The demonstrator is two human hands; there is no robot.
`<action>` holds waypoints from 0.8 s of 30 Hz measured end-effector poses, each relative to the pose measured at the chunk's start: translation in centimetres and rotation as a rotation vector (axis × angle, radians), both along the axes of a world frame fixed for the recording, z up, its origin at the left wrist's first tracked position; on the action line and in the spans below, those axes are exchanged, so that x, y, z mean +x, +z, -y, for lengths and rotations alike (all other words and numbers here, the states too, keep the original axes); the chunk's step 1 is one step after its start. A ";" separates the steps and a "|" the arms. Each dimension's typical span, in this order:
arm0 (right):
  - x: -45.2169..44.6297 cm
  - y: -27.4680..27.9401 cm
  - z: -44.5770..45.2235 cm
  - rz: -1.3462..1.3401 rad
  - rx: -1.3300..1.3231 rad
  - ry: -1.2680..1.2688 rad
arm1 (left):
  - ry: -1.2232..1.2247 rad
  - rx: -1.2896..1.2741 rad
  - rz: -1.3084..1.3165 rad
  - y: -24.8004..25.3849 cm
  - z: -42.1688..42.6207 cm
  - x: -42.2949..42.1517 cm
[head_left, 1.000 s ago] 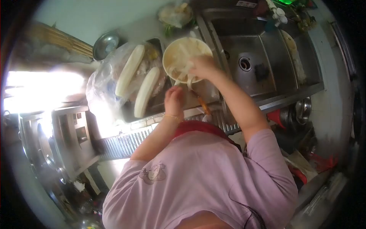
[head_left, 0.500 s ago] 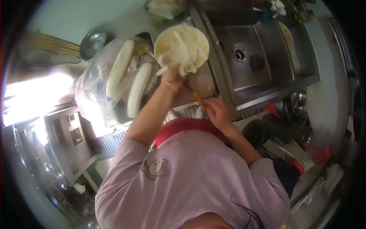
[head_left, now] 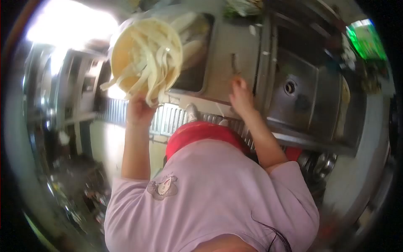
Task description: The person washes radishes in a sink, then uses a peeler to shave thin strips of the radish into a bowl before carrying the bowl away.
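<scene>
My left hand [head_left: 142, 110] is closed on the near rim of a cream-coloured bowl [head_left: 119, 50]. Long pale peel strips [head_left: 151, 63] fill the bowl and hang over its near edge. Low over the counter, my right hand [head_left: 242, 95] has its fingers closed around a peeler [head_left: 235, 63]. Its dark metal end points away from me, and the fingers cover most of the handle. Behind the bowl, long peeled white vegetables [head_left: 194, 51] lie partly hidden and blurred.
To the right is a steel sink [head_left: 294, 117] with a round drain. The counter [head_left: 220, 50] lies between it and a dark tray [head_left: 191, 80]. A bagged leafy vegetable [head_left: 243, 7] sits at the back. Bright light shines at upper left.
My left hand has carried the bowl of peel leftward, away from the sink. My right hand has moved forward over the counter with the peeler. The camera view has turned left.
</scene>
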State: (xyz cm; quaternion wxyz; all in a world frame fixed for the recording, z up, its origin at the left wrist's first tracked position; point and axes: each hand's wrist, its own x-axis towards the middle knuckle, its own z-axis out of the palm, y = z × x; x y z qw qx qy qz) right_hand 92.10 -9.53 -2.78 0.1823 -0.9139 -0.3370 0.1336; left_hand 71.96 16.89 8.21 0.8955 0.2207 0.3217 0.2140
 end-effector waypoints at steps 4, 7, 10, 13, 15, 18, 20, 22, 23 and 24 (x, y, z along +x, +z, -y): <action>2.9 1.0 -3.0 0.202 0.272 0.178 | 0.313 0.028 -0.129 -0.8 2.5 -11.0; -0.1 2.2 -7.3 0.084 0.500 0.332 | 0.513 0.018 -0.192 -0.5 5.5 -15.7; -5.2 3.3 -10.7 -0.034 0.553 0.528 | 0.655 -0.092 -0.213 -1.2 7.0 -19.5; -12.5 4.6 -14.3 -0.030 0.602 0.780 | 0.832 -0.239 -0.097 -0.1 7.1 -23.3; -17.7 4.6 -16.6 -0.124 0.549 0.880 | 0.773 -0.125 -0.063 -2.9 6.7 -28.7; -24.8 3.3 -21.8 -0.177 0.430 1.136 | 0.950 -0.089 -0.105 -4.0 6.0 -34.6; -28.3 -0.6 -26.0 -0.343 0.323 1.190 | 1.036 -0.069 -0.164 -4.3 5.6 -39.0; -29.8 -2.8 -29.0 -0.401 -0.082 1.188 | 1.107 -0.120 -0.232 -5.3 5.5 -42.4; -26.9 -9.4 -30.2 -0.419 -0.135 1.243 | 1.174 -0.125 -0.195 -5.4 5.7 -43.1; -25.4 -11.7 -31.7 -0.238 -0.356 1.303 | 1.230 -0.131 -0.160 -5.0 5.3 -43.8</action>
